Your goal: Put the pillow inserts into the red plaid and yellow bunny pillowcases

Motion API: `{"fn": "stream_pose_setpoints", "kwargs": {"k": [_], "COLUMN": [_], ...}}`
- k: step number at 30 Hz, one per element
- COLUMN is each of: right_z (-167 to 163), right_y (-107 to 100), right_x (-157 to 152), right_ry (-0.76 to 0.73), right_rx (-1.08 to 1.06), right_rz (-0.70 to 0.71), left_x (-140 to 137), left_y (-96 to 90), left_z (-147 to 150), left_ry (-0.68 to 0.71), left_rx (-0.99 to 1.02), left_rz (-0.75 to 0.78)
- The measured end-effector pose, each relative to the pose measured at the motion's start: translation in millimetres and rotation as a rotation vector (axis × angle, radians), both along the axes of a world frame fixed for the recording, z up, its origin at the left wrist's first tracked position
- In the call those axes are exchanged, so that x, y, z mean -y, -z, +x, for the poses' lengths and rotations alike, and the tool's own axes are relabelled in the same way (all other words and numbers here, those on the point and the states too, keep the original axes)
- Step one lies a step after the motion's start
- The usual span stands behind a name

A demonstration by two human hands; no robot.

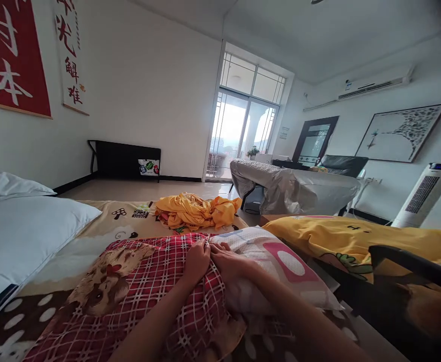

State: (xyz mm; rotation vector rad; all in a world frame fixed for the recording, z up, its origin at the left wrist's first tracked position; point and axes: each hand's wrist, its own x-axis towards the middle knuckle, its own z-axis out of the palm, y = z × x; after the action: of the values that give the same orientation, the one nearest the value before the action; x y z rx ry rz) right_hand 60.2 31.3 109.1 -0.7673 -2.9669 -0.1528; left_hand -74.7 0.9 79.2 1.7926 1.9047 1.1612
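Observation:
A red plaid pillowcase (156,281) with a printed bear lies spread in front of me, its edge running up the middle of the view. Against that edge lies a white pillow (258,246) with a pink patch. My left hand (198,261) is closed on the far end of the pillowcase's edge. Right beside it, my right hand (228,261) has bent fingers at the same edge, with its palm over the pillow's near corner. Its fingertips are partly hidden in the fabric.
Beneath lies a patterned bed sheet (47,306). White pillows (47,226) are at left, a crumpled yellow cloth (194,211) beyond my hands. At right are a yellow pillow (329,236) and a black armrest (412,261). Farther back stands plastic-covered furniture (299,186).

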Motion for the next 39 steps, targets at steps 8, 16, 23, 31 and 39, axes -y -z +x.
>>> {"fn": "stream_pose_setpoints", "kwargs": {"k": [8, 16, 23, 31, 39], "right_z": [64.8, 106.1, 72.8, 1.1, -44.0], "right_y": [-18.5, 43.8, 28.6, 16.8, 37.0], "right_x": [35.3, 45.1, 44.0, 64.9, 80.3], "right_ry": [0.131, 0.057, -0.152, -0.11, 0.053], "right_rx": [0.159, -0.119, -0.295, -0.379, -0.238], "right_rz": [-0.164, 0.387, 0.52, 0.505, 0.458], "left_x": [5.0, -1.8, -8.1, -1.5, 7.4], "left_y": [-0.6, -27.3, -54.2, -92.7, -83.2], "left_z": [0.0, -0.9, 12.6, 21.4, -30.0], "left_ry": [0.021, 0.067, 0.053, 0.077, 0.048], "left_rx": [-0.116, -0.246, -0.333, -0.444, -0.615], "left_rz": [-0.072, -0.156, -0.101, -0.027, -0.094]}}
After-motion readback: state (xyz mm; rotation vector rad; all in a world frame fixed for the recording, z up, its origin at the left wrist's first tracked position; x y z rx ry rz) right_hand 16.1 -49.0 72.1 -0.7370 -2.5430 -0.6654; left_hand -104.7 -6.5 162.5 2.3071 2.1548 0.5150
